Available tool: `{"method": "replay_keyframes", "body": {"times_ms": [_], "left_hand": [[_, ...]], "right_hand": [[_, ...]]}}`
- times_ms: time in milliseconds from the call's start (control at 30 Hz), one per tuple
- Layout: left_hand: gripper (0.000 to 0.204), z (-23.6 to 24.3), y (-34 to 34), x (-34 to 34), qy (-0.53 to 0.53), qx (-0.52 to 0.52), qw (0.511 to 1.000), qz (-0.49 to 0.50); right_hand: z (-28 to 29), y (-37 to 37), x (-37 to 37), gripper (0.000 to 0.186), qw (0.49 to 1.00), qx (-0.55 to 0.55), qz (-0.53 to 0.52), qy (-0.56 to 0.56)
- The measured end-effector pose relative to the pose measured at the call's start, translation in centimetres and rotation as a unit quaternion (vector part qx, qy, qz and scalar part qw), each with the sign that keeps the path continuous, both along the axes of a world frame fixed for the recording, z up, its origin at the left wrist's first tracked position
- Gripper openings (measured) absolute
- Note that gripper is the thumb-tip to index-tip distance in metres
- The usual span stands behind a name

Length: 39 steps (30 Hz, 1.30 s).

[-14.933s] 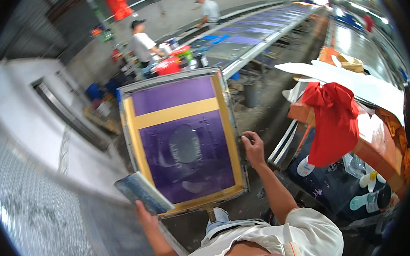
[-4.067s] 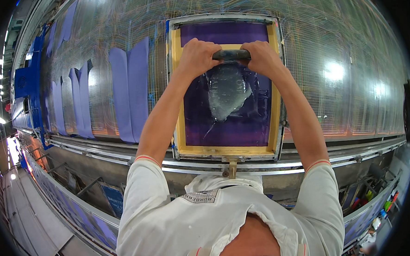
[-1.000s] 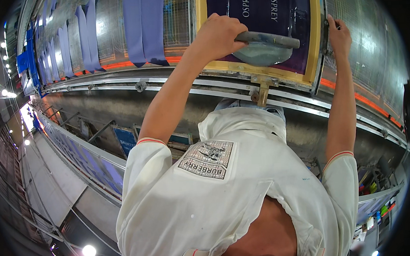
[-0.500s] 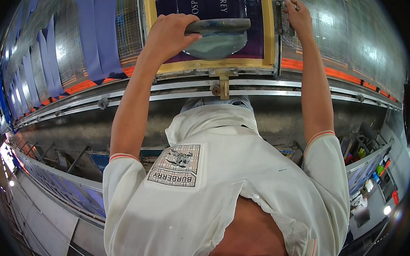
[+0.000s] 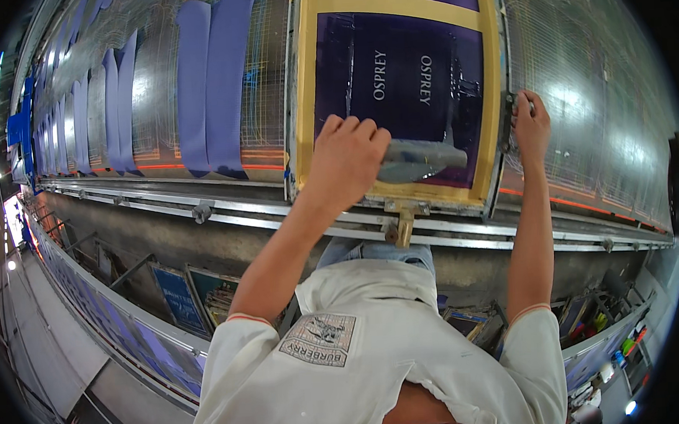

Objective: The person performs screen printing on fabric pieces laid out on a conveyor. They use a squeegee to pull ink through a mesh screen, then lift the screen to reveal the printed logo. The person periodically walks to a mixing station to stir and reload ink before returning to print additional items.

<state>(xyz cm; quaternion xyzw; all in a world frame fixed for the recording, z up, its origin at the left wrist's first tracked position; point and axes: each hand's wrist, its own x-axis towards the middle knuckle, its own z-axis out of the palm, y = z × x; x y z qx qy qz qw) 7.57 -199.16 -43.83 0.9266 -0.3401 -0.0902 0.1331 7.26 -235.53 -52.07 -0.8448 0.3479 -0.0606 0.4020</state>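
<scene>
A screen-printing frame [image 5: 305, 68] edged with yellow tape stands in front of me, its dark purple mesh [image 5: 404, 120] bearing pale lettering. My left hand [image 5: 346, 156] is closed over the left end of a grey squeegee [image 5: 435, 155], near the frame's front end. Pale, wet ink [image 5: 410, 172] lies along the squeegee's near side, partly hidden by it and my hand. At the frame's right edge, my right hand [image 5: 532, 125] is closed around a small metal fitting [image 5: 512, 111], mostly covered by the fingers.
Purple fabric pieces [image 5: 222, 88] lie in rows on the long print table [image 5: 156, 76] to the left. A metal rail [image 5: 271, 218] runs along the table's front edge, with a brass bracket [image 5: 404, 222] over it. Behind me stand more framed screens [image 5: 179, 297] and another table.
The view has shifted, so the frame and hands sit lower and more of the mesh shows. The squeegee is still in my left hand, now with knuckles up; less ink shows beside it.
</scene>
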Motion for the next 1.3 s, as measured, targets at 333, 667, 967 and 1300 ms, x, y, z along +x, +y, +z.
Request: {"method": "replay_keyframes", "body": {"times_ms": [333,667,967,1300], "left_hand": [[0.027,-0.8,-0.1,0.3,0.049,-0.069,0.996,0.023],[0.031,-0.4,-0.5,-0.1,0.040,-0.063,0.997,0.026],[0.032,0.2,0.2,-0.2,0.045,-0.057,0.997,-0.025],[0.043,-0.1,-1.7,10.0,0.033,-0.076,0.997,-0.007]], "right_hand": [[0.3,0.9,-0.4,0.022,0.996,0.074,-0.033,-0.032],[0.7,0.8,0.1,0.023,0.988,0.139,-0.060,-0.029],[1.7,1.1,-0.3,0.025,0.996,0.077,-0.020,-0.028],[4.6,0.7,3.9,0.038,0.951,-0.224,0.182,-0.108]]}}
